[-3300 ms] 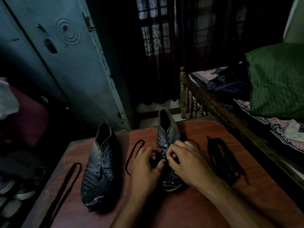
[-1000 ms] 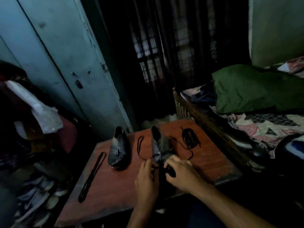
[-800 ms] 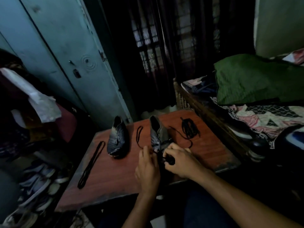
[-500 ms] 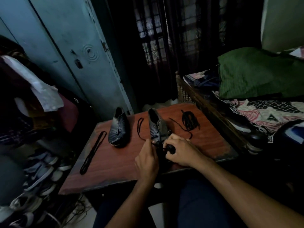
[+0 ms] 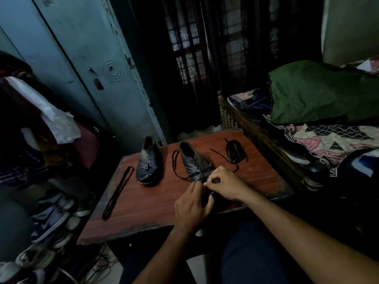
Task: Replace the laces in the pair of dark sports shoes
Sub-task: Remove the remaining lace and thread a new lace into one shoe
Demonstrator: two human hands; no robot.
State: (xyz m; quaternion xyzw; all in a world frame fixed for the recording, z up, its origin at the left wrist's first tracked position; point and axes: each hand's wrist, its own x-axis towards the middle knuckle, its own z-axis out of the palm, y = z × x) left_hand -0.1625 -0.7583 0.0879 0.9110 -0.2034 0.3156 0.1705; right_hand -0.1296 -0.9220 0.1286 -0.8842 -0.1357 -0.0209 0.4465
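Observation:
Two dark sports shoes stand on a reddish wooden table [image 5: 143,210]. The left shoe [image 5: 148,161] sits alone with no hand near it. The right shoe [image 5: 193,160] has a black lace [image 5: 176,167] threaded through its lower eyelets and looping out to its left. My left hand [image 5: 190,210] and my right hand [image 5: 223,184] meet over this shoe's toe, fingers pinched on the lace; the toe is hidden under them. A folded black lace [image 5: 118,194] lies at the table's left edge. A bundled black lace [image 5: 233,151] lies at the back right.
A blue metal cupboard [image 5: 86,64] stands behind the table. A wooden bed frame [image 5: 256,136] with a green pillow [image 5: 320,91] runs along the right. Several shoes [image 5: 49,220] are piled on the floor at the left. Dark curtains hang at the back.
The camera has pulled back and tilted, so the table looks smaller. My hands have stayed on the right shoe's lace near the toe. The left shoe and loose laces have not moved.

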